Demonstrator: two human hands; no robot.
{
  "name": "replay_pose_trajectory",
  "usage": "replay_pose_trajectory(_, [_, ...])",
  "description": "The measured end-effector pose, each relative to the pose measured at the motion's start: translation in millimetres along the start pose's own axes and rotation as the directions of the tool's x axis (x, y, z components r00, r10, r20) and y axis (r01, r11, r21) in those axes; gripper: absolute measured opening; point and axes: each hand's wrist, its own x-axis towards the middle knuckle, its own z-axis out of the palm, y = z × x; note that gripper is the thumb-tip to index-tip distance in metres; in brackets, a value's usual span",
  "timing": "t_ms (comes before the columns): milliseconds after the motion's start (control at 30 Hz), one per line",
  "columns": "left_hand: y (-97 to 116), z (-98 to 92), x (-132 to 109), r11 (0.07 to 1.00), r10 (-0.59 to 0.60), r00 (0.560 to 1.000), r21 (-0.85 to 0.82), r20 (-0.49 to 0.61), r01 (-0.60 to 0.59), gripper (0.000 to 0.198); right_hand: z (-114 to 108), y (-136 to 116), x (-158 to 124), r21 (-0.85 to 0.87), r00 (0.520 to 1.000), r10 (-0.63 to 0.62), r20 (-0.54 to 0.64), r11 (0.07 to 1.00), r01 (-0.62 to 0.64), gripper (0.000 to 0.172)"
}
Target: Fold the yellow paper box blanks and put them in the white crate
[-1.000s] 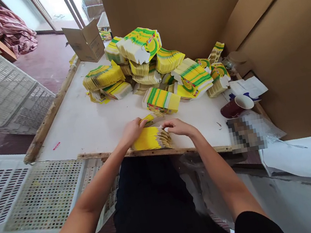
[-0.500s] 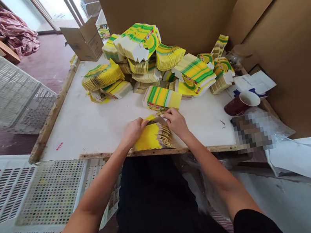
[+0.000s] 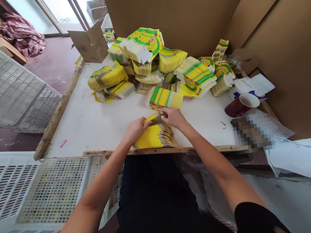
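A small yellow carton point(image 3: 151, 118) is held between my two hands, close above the table's front edge. My left hand point(image 3: 137, 129) grips its left end with the fingers closed. At the other end, my right hand point(image 3: 173, 116) pinches the carton's edge or flap; the fingertips partly cover it. Just below, a fanned row of flat yellow cartons point(image 3: 153, 137) lies along the front edge. Beyond my hands rests a yellow, green and white carton stack point(image 3: 162, 98).
Bundles of folded cartons point(image 3: 143, 43) are heaped at the back of the white table point(image 3: 75, 122). An open cardboard box point(image 3: 90, 44) stands at the back left. On the right sit a dark red mug point(image 3: 236, 107) and a plastic bag. White plastic crates point(image 3: 51, 189) are at the left.
The view has shifted slightly. My right hand has moved a little at the carton's right end, and the carton in my hands has tilted slightly.
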Motion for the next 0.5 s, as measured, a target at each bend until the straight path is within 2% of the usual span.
replay_pose_trajectory(100, [-0.5,-1.9,-1.6,0.999,0.046,0.999,-0.011,0.007,-0.046,0.03,-1.9,-6.6,4.3,-0.057,0.997,0.072,0.022,0.996,-0.07,0.017])
replay_pose_trajectory(233, [-0.2,-1.9,-2.3,0.998,0.057,0.998,-0.015,-0.013,-0.057,0.027,6.5,-14.4,7.1,-0.036,0.983,0.18,-0.032,0.983,-0.182,0.018])
replay_pose_trajectory(300, [-0.5,-1.1,-1.8,0.998,0.056,0.998,-0.017,-0.012,-0.056,0.026,14.0,-17.9,8.5,0.061,0.967,0.247,-0.068,0.968,-0.243,0.019])
replay_pose_trajectory(367, [-0.9,-0.5,-1.0,0.998,0.055,0.998,-0.022,-0.008,-0.055,0.026,22.3,-20.8,10.3,0.238,0.946,0.319,-0.052,0.924,-0.298,0.019])
replay_pose_trajectory(433, [-1.3,-0.5,-0.3,0.998,0.058,0.998,-0.029,-0.003,-0.058,0.026,30.5,-22.6,12.3,0.453,0.93,0.367,0.032,0.824,-0.34,0.02])
replay_pose_trajectory(500, [-1.4,-1.0,-0.1,0.997,0.064,0.998,-0.036,0.004,-0.063,0.025,37.3,-22.8,13.6,0.592,0.92,0.377,0.109,0.719,-0.365,0.02])
